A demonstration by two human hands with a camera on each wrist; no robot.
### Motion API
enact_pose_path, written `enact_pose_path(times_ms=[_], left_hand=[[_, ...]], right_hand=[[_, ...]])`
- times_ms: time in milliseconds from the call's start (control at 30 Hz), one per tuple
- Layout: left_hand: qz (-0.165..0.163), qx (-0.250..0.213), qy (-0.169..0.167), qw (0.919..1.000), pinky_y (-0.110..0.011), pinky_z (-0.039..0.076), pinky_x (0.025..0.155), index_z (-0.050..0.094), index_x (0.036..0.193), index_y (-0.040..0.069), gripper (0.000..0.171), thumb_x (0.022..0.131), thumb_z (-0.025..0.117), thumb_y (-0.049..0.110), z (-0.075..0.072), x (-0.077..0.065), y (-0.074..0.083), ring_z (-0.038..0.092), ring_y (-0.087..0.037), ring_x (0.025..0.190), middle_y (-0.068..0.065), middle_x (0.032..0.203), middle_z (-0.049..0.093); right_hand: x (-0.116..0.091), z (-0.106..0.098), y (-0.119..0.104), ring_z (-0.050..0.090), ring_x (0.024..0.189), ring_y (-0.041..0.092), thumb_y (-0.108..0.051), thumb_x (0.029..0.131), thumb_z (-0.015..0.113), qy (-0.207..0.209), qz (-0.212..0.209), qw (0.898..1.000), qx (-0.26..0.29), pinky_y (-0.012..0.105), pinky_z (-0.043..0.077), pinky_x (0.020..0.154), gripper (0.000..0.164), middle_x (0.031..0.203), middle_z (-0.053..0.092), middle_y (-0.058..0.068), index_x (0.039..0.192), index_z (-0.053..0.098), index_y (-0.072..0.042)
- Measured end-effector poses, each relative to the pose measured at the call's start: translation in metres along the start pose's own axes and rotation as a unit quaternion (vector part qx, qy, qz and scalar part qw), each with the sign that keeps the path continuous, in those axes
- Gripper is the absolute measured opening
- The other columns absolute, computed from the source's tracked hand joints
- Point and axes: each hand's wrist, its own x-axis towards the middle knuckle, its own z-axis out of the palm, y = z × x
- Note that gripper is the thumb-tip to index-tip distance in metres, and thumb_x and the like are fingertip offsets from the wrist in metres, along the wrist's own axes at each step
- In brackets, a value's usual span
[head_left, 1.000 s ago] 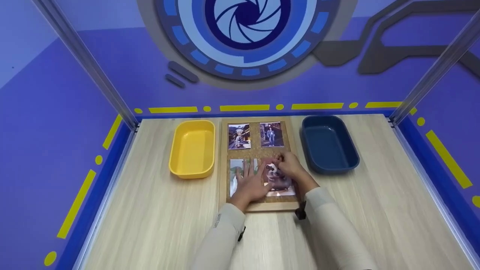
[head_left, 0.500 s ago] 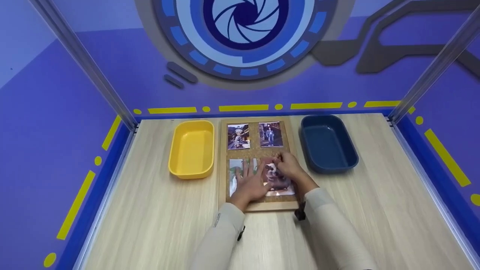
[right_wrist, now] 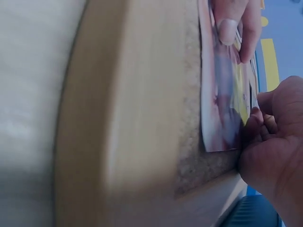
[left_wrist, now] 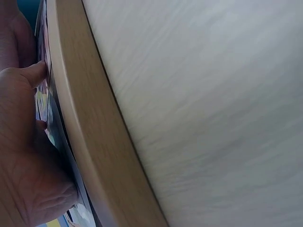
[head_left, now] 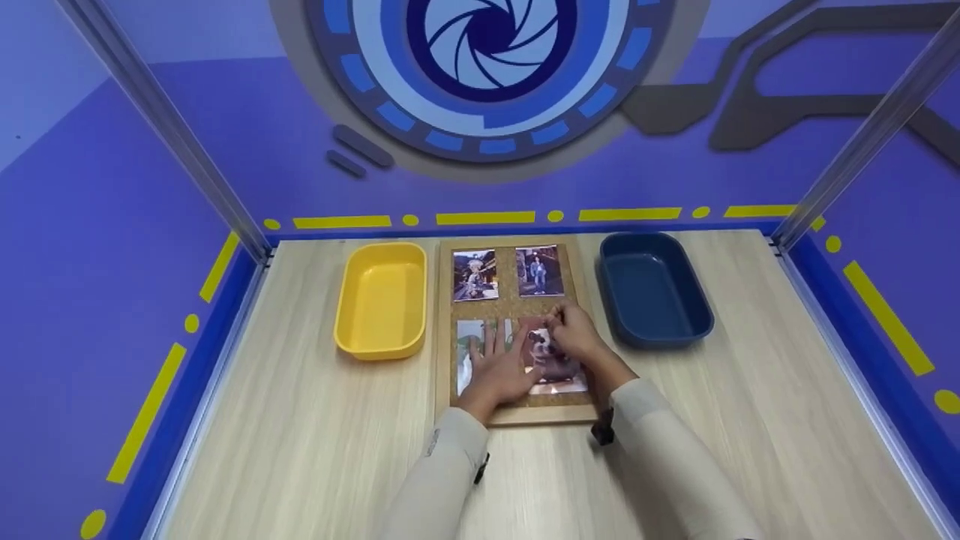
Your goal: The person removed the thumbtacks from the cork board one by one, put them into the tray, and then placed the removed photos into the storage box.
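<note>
A wood-framed cork board bears several photos. My left hand lies with fingers spread over the lower left photo, its thumb on the left side of the lower right photo. At that photo's upper edge, my right hand has its fingers curled and its thumb and fingertips pinched together. In the right wrist view, the thumb and forefinger of the right hand meet over the photo's far end; I cannot tell what small thing they pinch. The left wrist view has the left hand beside the frame's edge.
Left of the board stands a yellow tray, and a dark blue tray is to its right. Two more photos, an upper left one and an upper right one, lie flat on the cork. Purple panels enclose the table.
Both hands keep their places on the photos. The head view has shifted very slightly.
</note>
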Motion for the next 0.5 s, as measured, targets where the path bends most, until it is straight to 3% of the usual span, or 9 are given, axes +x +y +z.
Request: enact_pose_path(times_ms=[167,333,500], left_hand=[[-0.002,-0.003,0.002,1.0000,-0.070,-0.013,0.131,0.012,0.173,0.031,0.091,0.100,0.056,0.064,0.000,-0.001,0.000,-0.014,-0.039,0.168,-0.014,0.181,-0.008],[-0.006,-0.004,-0.001,1.0000,-0.068,-0.015,0.131,0.010,0.173,0.032,0.092,0.100,0.056,0.062,-0.003,-0.004,0.003,-0.015,-0.040,0.168,-0.014,0.181,-0.010],[-0.003,-0.011,0.004,0.9999,-0.069,-0.014,0.131,0.010,0.173,0.031,0.094,0.099,0.058,0.062,-0.004,-0.004,0.002,-0.014,-0.040,0.168,-0.015,0.181,-0.009]], right_hand=[[-0.002,-0.006,-0.004,0.055,0.082,0.018,-0.001,0.104,0.059,-0.012,0.006,1.000,0.008,0.026,0.046,0.072,0.006,0.088,0.058,0.007,0.100,0.059,0.003],[-0.007,-0.017,-0.010,0.063,0.086,0.021,0.003,0.103,0.056,-0.015,-0.029,0.999,0.012,0.025,0.050,0.076,0.007,0.092,0.068,0.017,0.096,0.057,0.002],[-0.008,-0.030,-0.016,0.061,0.082,0.018,0.001,0.103,0.057,-0.020,-0.038,0.999,0.005,0.025,0.050,0.072,0.008,0.090,0.069,0.014,0.096,0.057,-0.001]])
